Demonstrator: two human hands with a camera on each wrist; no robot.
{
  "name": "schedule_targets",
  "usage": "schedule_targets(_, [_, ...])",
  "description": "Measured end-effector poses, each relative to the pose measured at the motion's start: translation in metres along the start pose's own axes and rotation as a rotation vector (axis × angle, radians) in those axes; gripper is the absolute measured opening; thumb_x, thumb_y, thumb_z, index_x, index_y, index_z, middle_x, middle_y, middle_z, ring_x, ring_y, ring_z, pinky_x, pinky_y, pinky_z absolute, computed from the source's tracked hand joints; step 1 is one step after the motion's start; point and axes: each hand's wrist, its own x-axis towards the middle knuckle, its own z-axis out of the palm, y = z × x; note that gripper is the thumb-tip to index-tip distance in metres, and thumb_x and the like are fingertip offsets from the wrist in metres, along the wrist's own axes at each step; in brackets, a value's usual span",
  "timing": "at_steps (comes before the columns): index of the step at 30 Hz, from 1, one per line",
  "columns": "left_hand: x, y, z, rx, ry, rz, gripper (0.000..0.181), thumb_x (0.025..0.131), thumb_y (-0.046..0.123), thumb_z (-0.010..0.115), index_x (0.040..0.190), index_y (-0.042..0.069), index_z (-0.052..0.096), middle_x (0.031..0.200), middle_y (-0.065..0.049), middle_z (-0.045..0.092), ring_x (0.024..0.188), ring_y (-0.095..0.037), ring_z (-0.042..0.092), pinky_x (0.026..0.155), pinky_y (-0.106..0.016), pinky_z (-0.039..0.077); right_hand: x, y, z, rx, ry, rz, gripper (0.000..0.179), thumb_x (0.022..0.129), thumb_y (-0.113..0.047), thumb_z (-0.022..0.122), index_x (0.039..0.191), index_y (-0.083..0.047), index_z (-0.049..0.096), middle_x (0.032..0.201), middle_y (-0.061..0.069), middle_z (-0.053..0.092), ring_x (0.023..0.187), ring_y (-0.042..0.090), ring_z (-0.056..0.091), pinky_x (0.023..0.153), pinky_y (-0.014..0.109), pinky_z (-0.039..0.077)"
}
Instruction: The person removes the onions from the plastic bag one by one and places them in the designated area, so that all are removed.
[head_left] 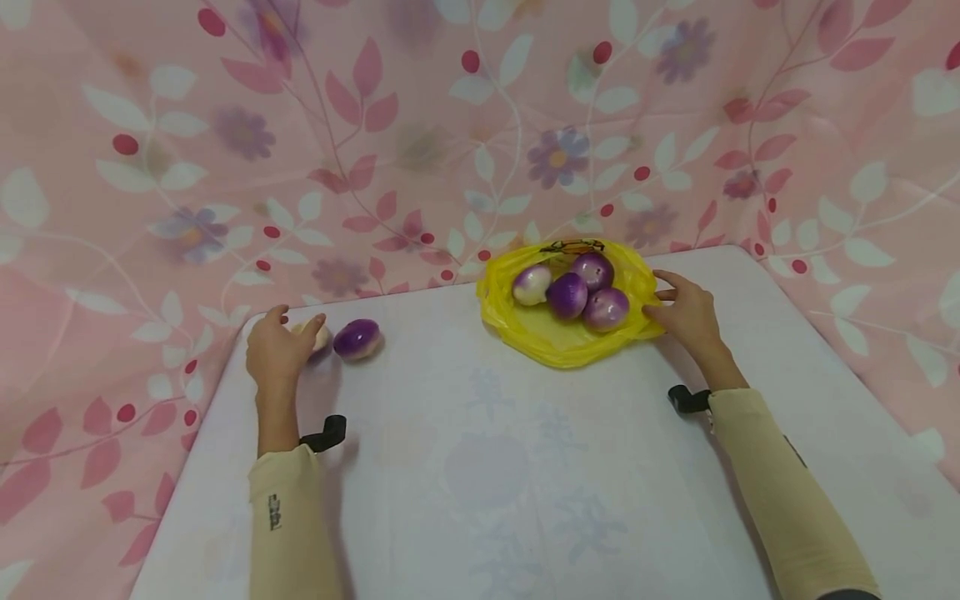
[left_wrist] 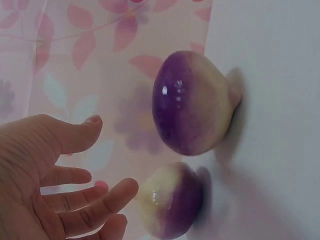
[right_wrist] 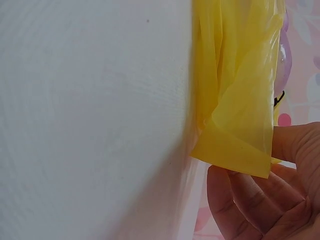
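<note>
My left hand (head_left: 277, 350) reaches over the table's far left corner, fingers spread and apart from the two purple-and-white turnips. In the left wrist view one glossy turnip (left_wrist: 192, 102) stands beyond the thumb. A second, paler turnip (left_wrist: 172, 202) is close to the fingertips. At the back right, my right hand (head_left: 686, 312) pinches the edge of a yellow plastic bag (head_left: 558, 354). Several turnips (head_left: 567, 295) lie on the bag, its rim spread around them. The right wrist view has the bag's loose corner (right_wrist: 235, 155) between thumb and fingers.
A white cloth (head_left: 420, 533) with faint bluish print covers the table. Pink floral fabric (head_left: 420, 142) hangs behind and along both sides. Black wrist mounts (head_left: 327, 433) stick out inward from both sleeves.
</note>
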Motion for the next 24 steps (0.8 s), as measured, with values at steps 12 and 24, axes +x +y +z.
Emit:
schedule_targets(12, [-0.004, 0.03, 0.021, -0.087, 0.082, 0.095, 0.068, 0.086, 0.049, 0.07, 0.137, 0.006, 0.057, 0.124, -0.018, 0.063, 0.114, -0.044, 0.056, 0.084, -0.061, 0.047, 0.0, -0.002, -0.001, 0.007, 0.006, -0.022, 0.066, 0.09, -0.016, 0.07, 0.149, -0.01, 0.042, 0.124, 0.027, 0.062, 0.104, 0.042, 0.063, 0.075, 0.04, 0.059])
schedule_targets(24, [-0.008, 0.056, 0.042, -0.089, 0.055, 0.236, 0.061, 0.084, 0.049, 0.074, 0.127, 0.009, 0.062, 0.121, -0.016, 0.064, 0.112, -0.039, 0.057, 0.088, -0.056, 0.045, 0.0, 0.0, -0.001, 0.013, 0.004, -0.019, 0.067, 0.089, -0.016, 0.07, 0.15, -0.01, 0.042, 0.123, 0.027, 0.062, 0.103, 0.042, 0.063, 0.073, 0.037, 0.059])
